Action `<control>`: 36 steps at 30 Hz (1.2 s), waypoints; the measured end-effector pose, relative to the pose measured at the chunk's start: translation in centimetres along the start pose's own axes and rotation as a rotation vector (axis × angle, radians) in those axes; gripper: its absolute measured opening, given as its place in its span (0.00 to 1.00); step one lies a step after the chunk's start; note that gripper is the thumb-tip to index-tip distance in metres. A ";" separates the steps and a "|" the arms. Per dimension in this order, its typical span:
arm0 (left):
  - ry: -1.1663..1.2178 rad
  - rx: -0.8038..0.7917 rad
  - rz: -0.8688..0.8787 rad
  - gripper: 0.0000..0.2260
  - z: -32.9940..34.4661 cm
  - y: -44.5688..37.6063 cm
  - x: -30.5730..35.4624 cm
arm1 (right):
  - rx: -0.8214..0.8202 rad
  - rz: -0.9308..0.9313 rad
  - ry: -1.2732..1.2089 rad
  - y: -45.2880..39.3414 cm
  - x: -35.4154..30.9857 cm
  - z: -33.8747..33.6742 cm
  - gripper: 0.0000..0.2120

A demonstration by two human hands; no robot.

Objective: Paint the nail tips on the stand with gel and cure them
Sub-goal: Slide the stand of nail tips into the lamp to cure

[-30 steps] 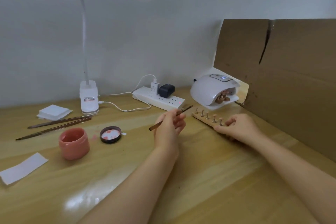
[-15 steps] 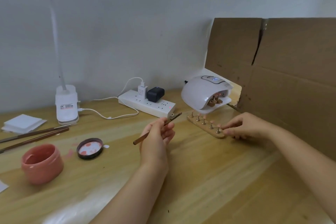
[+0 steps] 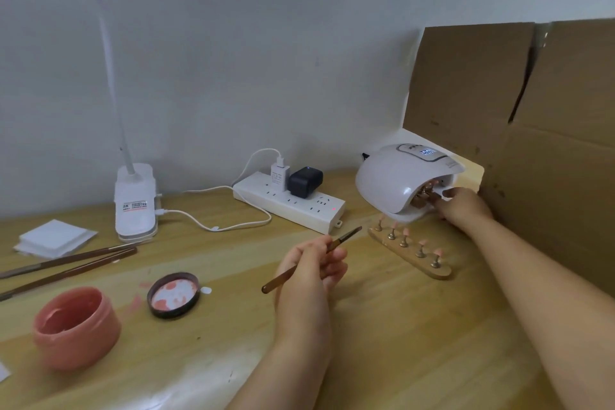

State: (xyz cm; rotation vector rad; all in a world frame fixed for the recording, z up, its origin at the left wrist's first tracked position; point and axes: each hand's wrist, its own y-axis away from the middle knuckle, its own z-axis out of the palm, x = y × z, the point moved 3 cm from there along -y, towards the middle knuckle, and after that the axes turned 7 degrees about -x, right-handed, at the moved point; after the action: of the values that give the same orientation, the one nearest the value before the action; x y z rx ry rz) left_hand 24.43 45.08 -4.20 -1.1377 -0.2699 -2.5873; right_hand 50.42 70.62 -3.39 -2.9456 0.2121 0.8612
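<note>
Landmark: curing lamp, back right of the desk, display lit.

Progress, judged from the layout: one wooden stand lies on the desk just in front of the lamp, five pink tips upright on its pegs. They look painted, can't tell if cured. A second stand sits inside the lamp mouth, partly hidden. So painting seems mostly done; curing and swapping stands is probably what's left. Gel jar is open, far left of the lamp, its lid face-up between jar and lamp, smeared pink.

Hands:
- Right hand is at the lamp's opening, arm stretched across the front-right desk, fingers curled at the end of the stand inside. Contact point is hidden by the lamp shell, so I can't tell if it's gripping that stand or just touching it.
- Left hand hangs in front-left of the lamp, clear of both stands, pinching a brush between thumb and fingers. Brush tip points toward the lamp, not touching any tip.

Two spare brushes and a pad stack lie far left of the lamp. Power strip just left of it.
</note>
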 end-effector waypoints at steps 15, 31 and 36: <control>0.008 0.022 0.009 0.07 0.1 0.0 0.1 | 0.251 -0.144 0.226 4.6 2.1 -1.4 0.24; -0.001 0.006 0.004 0.07 0.1 -0.1 0.0 | 0.125 -0.175 0.097 4.5 1.6 -0.9 0.09; -0.019 0.010 0.012 0.07 0.1 -0.1 0.0 | -0.134 -0.257 -0.055 4.5 1.9 -1.3 0.07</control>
State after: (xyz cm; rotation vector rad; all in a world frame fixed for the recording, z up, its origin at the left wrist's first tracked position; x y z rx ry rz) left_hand 24.47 45.18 -4.16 -1.1579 -0.2793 -2.5632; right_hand 52.05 65.78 -3.43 -2.9726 -0.2311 0.9495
